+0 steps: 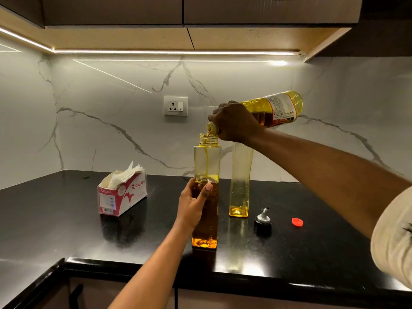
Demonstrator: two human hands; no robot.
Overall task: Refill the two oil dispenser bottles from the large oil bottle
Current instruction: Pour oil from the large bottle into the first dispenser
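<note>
Open desk (160,219) lies between tissue box (122,194) and held dispenser bottle (208,219); right of the second dispenser bottle (240,186), pourer cap (263,224) and red cap (297,222) obstruct.

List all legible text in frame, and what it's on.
"ORIGAMI": long side of the tissue box.
"ORIGAMI": smaller, on that box's end face; fine print there unreadable.
Label on the large oil bottle: print too blurred to read.
No other readable text.

The left hand (194,201) and its arm were bare all the way to the bottom of the view. The right hand (234,123) and its arm were bare up to a short, loose sleeve (392,237). The sleeve was cream cloth with a small dark mark on it.
</note>
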